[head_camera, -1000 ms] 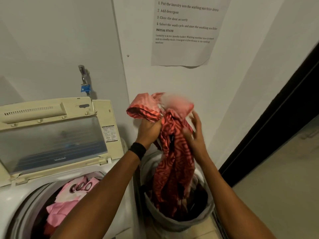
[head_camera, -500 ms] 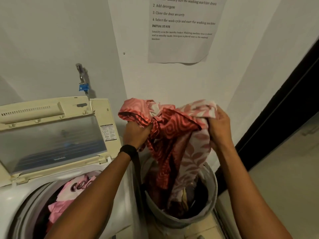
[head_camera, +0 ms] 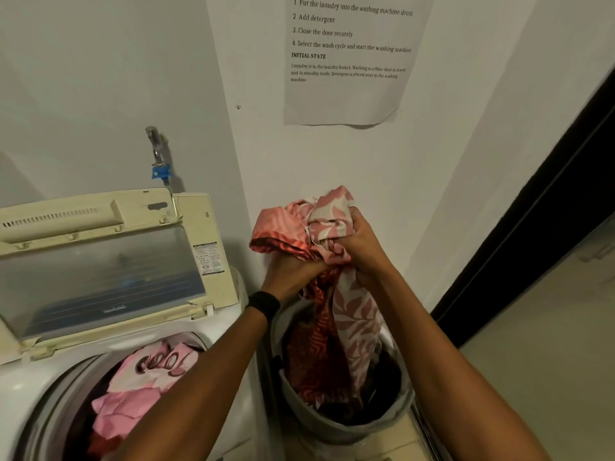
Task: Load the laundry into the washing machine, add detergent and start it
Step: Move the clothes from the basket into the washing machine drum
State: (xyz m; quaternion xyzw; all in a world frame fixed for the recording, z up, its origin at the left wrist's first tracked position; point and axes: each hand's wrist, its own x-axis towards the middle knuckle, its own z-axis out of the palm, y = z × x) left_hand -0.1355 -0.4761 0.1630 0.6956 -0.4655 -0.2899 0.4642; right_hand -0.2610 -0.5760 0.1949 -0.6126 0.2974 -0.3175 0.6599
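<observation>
A red and pink patterned cloth point(head_camera: 336, 314) hangs from both hands above the grey laundry basket point(head_camera: 346, 427), its lower end still inside the basket. My left hand point(head_camera: 293, 271) grips its bunched top on the left, and my right hand point(head_camera: 359, 241) grips the pale leaf-print part close beside it. The top-loading washing machine point(head_camera: 30, 380) stands to the left with its lid point(head_camera: 100, 261) raised. Pink clothes point(head_camera: 149, 384) lie in its drum. Dark laundry fills the rest of the basket.
A tap with a blue fitting point(head_camera: 159, 161) sticks out of the wall behind the machine. A printed instruction sheet point(head_camera: 349, 61) hangs on the wall above the basket. A dark door frame point(head_camera: 532, 234) runs along the right, with pale floor point(head_camera: 549, 361) beyond.
My right hand has closed in toward my left, gathering the spread cloth into a tighter bunch. The cloth sits slightly more to the right, over the basket.
</observation>
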